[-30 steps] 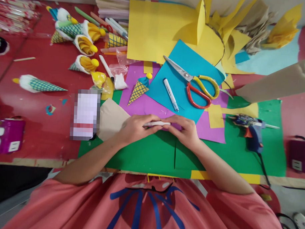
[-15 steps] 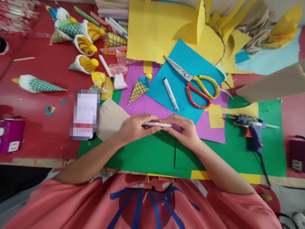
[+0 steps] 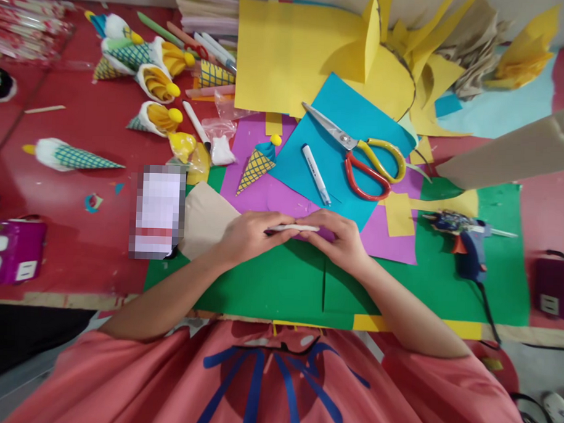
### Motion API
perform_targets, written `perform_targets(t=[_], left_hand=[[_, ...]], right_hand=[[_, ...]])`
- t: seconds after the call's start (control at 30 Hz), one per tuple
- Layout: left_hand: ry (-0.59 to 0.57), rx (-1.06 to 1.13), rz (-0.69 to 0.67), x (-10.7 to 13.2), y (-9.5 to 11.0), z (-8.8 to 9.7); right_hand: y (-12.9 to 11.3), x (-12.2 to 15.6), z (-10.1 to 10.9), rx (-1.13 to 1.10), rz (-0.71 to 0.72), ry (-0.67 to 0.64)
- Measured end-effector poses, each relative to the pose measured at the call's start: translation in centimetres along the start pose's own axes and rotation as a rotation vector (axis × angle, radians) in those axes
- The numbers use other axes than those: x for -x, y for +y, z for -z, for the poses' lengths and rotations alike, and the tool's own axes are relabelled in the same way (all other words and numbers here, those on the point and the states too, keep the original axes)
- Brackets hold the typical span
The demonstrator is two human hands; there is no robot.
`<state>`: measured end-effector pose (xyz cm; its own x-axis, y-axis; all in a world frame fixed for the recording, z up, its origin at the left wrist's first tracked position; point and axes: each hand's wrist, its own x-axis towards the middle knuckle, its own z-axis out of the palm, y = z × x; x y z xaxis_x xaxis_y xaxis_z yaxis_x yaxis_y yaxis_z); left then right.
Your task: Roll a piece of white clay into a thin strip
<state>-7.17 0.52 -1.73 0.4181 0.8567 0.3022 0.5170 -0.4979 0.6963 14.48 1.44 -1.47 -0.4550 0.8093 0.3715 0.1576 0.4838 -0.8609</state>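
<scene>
My left hand and my right hand meet over the edge of a purple sheet, above the green sheet. Both pinch a thin white stick-like piece that lies level between their fingertips. What lies under the fingers is hidden. A small paper cone with a yellow grid pattern and a yellow ball lies on the purple sheet just beyond my left hand. A white marker rests on the blue sheet beyond my right hand.
Scissors with yellow and red handles lie on the blue sheet. A blue glue gun sits at right with its cord trailing toward the table edge. Several finished paper cones are at back left, yellow sheets at the back, a beige piece by my left wrist.
Almost nothing differs. The white piece between my fingertips has shifted slightly to the right, and both hands stay in place.
</scene>
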Motion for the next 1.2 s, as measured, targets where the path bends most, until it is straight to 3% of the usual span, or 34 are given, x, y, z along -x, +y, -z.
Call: perform_targets(t=[0.13,0.33,0.6,0.8,1.03,1.2], left_hand=[[-0.024,0.021,0.005,-0.1,0.3,0.1],[-0.093,0.066,0.156,-0.5,0.9,0.6],[-0.167,0.153,0.226,-0.8,0.9,0.9],[-0.209,0.194,0.360,-0.6,0.9,1.2],[-0.225,0.232,0.389,-0.5,0.8,1.2],[-0.183,0.189,0.307,-0.2,0.3,0.5]], right_hand=[[-0.1,0.1,0.1,-0.001,-0.057,0.006],[0.1,0.4,0.1,0.011,-0.108,0.038],[-0.5,0.3,0.2,0.006,-0.197,0.011],[0.0,0.3,0.1,-0.235,-0.253,0.019],[-0.3,0.0,0.4,-0.179,-0.295,0.087],[0.0,0.1,0.2,-0.223,-0.242,0.029]])
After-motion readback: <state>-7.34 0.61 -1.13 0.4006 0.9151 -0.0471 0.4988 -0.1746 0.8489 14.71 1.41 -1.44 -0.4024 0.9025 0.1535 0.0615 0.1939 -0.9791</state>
